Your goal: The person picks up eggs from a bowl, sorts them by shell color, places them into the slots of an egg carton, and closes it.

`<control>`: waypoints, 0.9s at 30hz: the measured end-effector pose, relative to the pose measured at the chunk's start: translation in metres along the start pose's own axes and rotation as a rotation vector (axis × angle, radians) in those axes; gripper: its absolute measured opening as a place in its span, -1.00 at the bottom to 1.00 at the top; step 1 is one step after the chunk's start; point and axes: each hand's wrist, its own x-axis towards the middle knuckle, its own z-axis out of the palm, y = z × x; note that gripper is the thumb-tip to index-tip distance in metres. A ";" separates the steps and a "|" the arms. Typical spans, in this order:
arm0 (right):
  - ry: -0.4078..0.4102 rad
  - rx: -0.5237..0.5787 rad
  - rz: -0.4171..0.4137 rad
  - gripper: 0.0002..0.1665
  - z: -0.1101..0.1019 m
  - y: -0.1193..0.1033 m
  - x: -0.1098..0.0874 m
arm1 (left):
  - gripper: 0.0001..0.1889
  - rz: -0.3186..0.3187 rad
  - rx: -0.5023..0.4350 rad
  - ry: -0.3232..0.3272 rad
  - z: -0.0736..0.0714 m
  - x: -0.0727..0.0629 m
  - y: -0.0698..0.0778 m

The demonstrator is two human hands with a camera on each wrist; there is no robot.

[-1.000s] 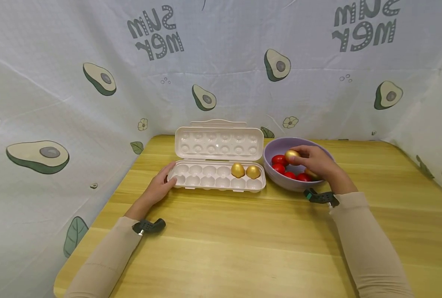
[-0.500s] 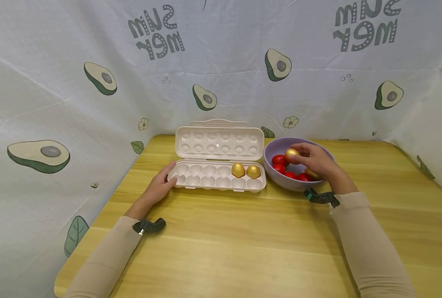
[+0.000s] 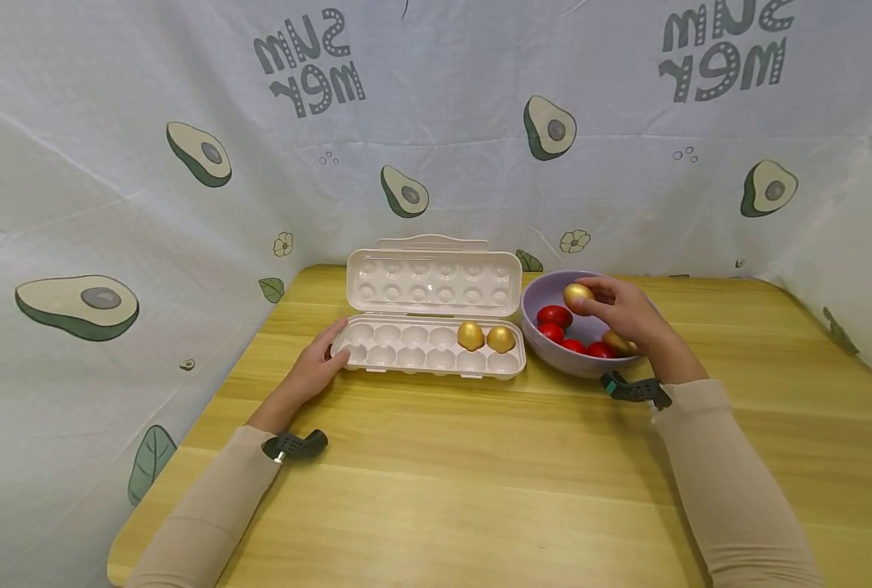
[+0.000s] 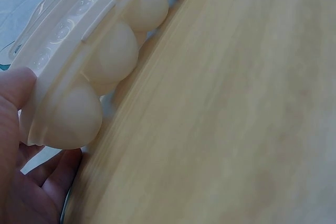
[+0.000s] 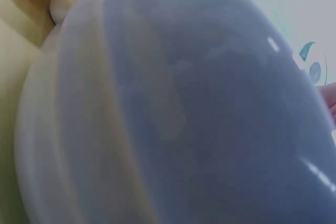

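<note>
The right hand [image 3: 627, 314] pinches a golden egg [image 3: 577, 299] over the bowl [image 3: 567, 362], and the left hand [image 3: 313, 364] grips the egg carton [image 3: 412, 336]. Red eggs [image 3: 554, 317] lie inside the bowl.

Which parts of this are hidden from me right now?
- Head view: the right hand covers part of the bowl, so its egg count is uncertain.
- Right wrist view: the bowl's wall hides the red eggs.
- Left wrist view: the top edge cuts off the carton; the left edge cuts off part of the left hand.
</note>
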 end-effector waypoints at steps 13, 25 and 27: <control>0.113 0.084 -0.044 -0.26 0.005 -0.007 0.002 | -0.40 -0.007 0.012 0.004 0.001 0.000 0.002; 0.221 0.223 -0.072 -0.32 0.016 -0.023 0.002 | -0.41 0.007 0.002 0.007 0.001 0.001 -0.002; 0.234 0.236 -0.072 -0.32 0.018 -0.024 0.002 | -0.41 0.009 0.006 0.008 0.000 0.001 -0.002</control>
